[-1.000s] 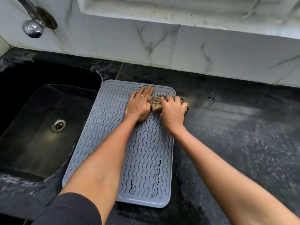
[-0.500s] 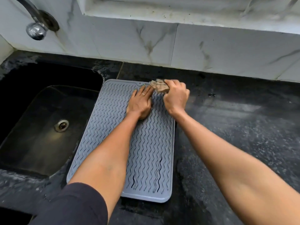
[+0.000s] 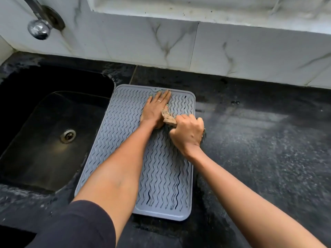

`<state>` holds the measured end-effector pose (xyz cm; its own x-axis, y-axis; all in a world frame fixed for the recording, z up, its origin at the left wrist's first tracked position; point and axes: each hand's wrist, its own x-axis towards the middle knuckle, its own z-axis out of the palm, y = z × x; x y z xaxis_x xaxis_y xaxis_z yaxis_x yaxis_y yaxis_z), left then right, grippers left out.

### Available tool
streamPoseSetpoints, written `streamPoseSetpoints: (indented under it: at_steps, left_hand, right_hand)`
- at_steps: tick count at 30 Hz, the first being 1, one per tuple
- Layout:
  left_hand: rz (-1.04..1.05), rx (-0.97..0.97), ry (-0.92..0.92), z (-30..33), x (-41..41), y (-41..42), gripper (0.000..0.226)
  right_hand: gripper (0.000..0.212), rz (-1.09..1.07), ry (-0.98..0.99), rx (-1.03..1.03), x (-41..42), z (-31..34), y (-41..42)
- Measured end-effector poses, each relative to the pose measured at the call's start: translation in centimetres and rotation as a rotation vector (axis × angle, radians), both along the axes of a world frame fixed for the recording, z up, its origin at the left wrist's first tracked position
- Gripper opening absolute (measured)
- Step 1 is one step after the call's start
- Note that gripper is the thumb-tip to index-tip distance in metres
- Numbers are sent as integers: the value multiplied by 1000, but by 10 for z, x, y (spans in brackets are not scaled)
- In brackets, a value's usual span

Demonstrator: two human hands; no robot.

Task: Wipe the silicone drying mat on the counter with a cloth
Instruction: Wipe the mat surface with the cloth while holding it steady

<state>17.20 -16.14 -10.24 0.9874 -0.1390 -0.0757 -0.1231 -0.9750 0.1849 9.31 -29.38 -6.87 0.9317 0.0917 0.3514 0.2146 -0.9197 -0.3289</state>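
Observation:
A grey silicone drying mat (image 3: 123,133) with wavy ridges lies on the black counter (image 3: 259,149), just right of the sink. My left hand (image 3: 155,108) presses flat on the mat's far part, fingers straight and reaching its back edge. My right hand (image 3: 188,133) grips a crumpled beige cloth (image 3: 168,118) on the mat's right side, near the middle of its length. Only a small part of the cloth shows between the two hands; the rest is hidden in my fist.
A dark sink (image 3: 44,140) with a round drain (image 3: 68,136) lies to the left, its rim touching the mat. A chrome tap (image 3: 39,27) juts from the white marble wall (image 3: 179,51) at the back. Wet counter stretches to the right.
My right hand has pulled the cloth back toward me from the mat's far edge to its middle right side. My left hand stays pressed on the mat, slightly farther forward.

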Motion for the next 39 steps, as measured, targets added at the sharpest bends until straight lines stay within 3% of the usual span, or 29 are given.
streamPoseSetpoints:
  at_steps: [3, 5, 7, 9, 12, 17, 22, 25, 27, 31, 35, 39]
  left_hand:
    - [5, -37, -34, 5, -3, -2, 58]
    - [-9, -62, -105, 8, -14, -4, 51]
    - [-26, -80, -102, 10, -32, -8, 51]
    - [-17, -56, -46, 9, -49, -9, 52]
    - [-9, -47, -54, 11, -51, -8, 54]
    - [-8, 29, 7, 7, -47, -6, 65]
    - [4, -4, 55, 13, -51, -6, 61]
    - [27, -51, 50, 12, -73, -3, 54]
    - [20, -34, 26, 10, -86, -2, 54]
    - [63, -31, -6, 8, -92, -4, 51]
    - [44, -80, -16, 6, -92, -5, 57]
    - [23, 41, 22, 4, -87, -1, 61]
  right_hand:
    - [20, -133, 21, 184, 15, 8, -3]
    - [34, -152, 31, 259, 36, 12, -4]
    - [44, -69, 183, 178, 54, 13, -3]
    - [40, 7, 313, -36, 57, 9, 2]
    - [30, -14, 226, -184, 39, 4, 10]
    - [20, -12, 67, -144, -16, -4, 6]
    - [18, 145, 98, -206, 3, 23, 3]
    - [28, 50, 62, -228, 35, 26, -6]
    - [34, 41, 178, -225, 43, 22, -4]
    - [35, 73, 159, -379, 8, -1, 6]
    - [33, 101, 79, -309, -39, -1, 2]
    - [19, 181, 54, -316, -84, 9, -3]
